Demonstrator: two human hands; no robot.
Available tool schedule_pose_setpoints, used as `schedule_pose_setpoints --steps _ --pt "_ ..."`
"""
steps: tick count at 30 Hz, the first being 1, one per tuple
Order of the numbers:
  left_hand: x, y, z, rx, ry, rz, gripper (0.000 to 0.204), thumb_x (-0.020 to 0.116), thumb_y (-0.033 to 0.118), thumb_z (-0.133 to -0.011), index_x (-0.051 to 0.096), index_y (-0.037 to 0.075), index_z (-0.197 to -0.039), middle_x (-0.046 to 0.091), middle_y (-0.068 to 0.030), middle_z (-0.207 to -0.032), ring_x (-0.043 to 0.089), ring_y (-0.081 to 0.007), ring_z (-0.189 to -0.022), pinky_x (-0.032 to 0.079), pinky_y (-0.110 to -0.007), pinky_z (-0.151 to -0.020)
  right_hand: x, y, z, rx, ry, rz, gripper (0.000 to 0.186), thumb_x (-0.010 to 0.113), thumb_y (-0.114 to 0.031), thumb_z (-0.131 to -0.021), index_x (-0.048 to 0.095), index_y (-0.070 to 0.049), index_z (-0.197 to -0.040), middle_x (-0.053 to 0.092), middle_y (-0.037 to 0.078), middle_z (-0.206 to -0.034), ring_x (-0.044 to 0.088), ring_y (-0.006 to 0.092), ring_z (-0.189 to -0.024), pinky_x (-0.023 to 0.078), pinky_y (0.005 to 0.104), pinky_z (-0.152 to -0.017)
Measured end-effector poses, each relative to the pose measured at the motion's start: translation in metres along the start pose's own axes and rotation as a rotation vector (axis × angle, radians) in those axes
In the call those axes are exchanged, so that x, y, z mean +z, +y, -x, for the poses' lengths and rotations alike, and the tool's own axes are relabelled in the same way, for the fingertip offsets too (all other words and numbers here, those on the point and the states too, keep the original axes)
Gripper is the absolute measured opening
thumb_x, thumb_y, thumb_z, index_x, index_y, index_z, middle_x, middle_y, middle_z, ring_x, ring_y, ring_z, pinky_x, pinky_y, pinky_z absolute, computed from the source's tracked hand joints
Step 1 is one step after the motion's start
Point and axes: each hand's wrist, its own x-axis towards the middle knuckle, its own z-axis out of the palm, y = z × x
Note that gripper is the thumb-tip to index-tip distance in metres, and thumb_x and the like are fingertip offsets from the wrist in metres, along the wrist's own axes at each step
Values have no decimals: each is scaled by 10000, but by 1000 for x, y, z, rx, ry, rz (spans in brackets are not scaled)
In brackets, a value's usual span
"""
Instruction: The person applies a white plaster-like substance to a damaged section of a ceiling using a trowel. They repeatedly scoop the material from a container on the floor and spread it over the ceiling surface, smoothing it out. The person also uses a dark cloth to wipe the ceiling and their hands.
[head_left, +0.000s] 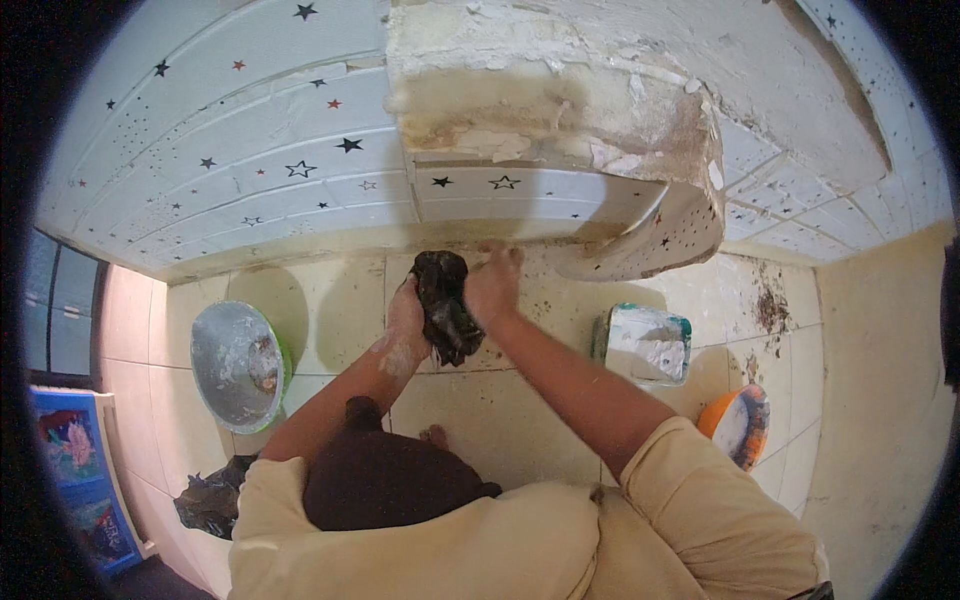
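Observation:
A crumpled black plastic bag [445,300], shiny and smeared with pale marks, is held up in front of me near the foot of the wall. My left hand [407,318], whitened with powder up the wrist, grips its left side, fingers going behind it. Against the right side of the bag is my right hand [493,285], blurred by motion. Its fingers look bent, but whether they pinch the plastic cannot be made out. What the bag contains, if anything, is hidden.
On the tiled floor stand a green-rimmed basin [237,370] with white residue at left, a white-crusted square tub [647,345] and an orange bucket [738,425] at right. Another black bag [212,497] lies lower left, near a blue plastic drawer unit [85,480]. Peeling wall panel [660,235] juts out ahead.

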Motion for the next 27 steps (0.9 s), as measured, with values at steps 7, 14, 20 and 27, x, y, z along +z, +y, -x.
schedule_pose_setpoints --steps 7,14,20,27 --pt "12 -50 -1 131 180 -327 447 270 299 -959 441 -5 -1238 480 -170 -1248 453 -272 -1167 362 -391 -982 7 -12 0 -157 254 -80 308 485 16 -811 499 -46 -1112 448 221 -1111 474 405 -1024 414 455 -889" --pt "13 1 -16 34 -2 -191 419 284 318 -946 551 34 -1100 599 -145 -1032 579 -285 -940 466 -418 -870 -9 -16 34 -20 23 -314 294 511 -95 -871 483 -5 -1150 477 237 -1093 471 399 -1042 400 429 -923" --pt "51 12 10 -292 -75 -70 671 248 523 -928 477 -20 -1249 538 -151 -1228 495 -300 -1142 339 -448 -1011 -8 9 1 365 -383 -512 468 646 -307 -822 558 38 -1126 606 170 -1080 575 239 -973 457 326 -846" --pt "-7 42 -54 -130 442 -679 647 265 505 -926 439 -9 -1278 478 -192 -1281 482 -365 -1086 359 -542 -918 -83 -9 9 246 -205 -520 383 668 -259 -782 615 30 -1028 645 197 -998 612 303 -978 477 395 -845"
